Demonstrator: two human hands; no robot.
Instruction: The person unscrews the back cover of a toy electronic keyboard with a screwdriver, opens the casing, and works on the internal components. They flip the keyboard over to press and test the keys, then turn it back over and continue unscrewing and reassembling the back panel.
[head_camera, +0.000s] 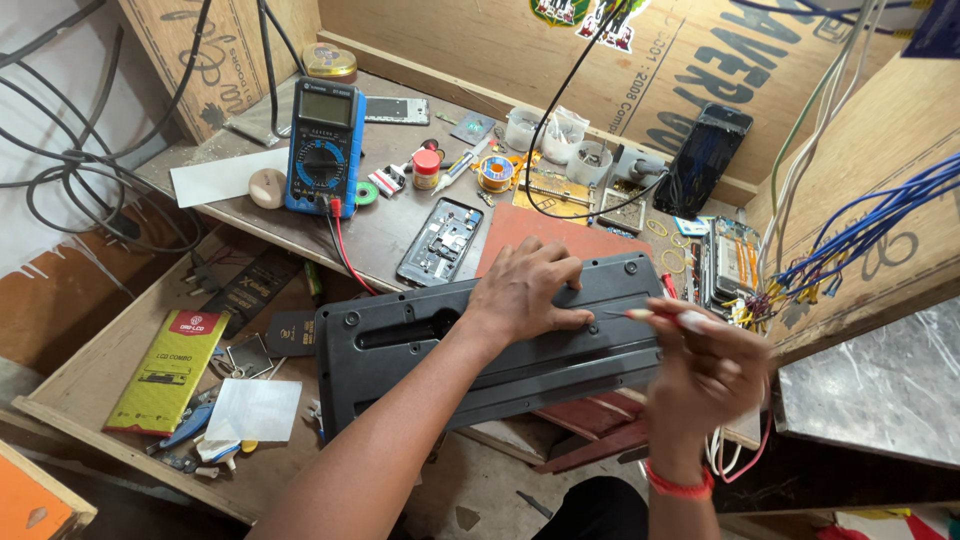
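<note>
A long black plastic casing (420, 345) lies back side up across the bench front, with screw holes along its edges. My left hand (525, 290) rests flat on its upper right part, fingers spread and pressing down. My right hand (705, 365) grips a small screwdriver (655, 315) with a red and white handle, its thin tip pointing left at the casing's right portion close to my left fingertips. A red band circles my right wrist.
A blue multimeter (322, 145) with red and black leads stands at the back left. A stripped phone frame (440, 240), a red mat (560, 240), a solder spool (495, 173), small pots, a dark phone (715, 155) and bundled blue wires (870, 225) crowd the bench. A yellow-green box (170, 370) lies in the left tray.
</note>
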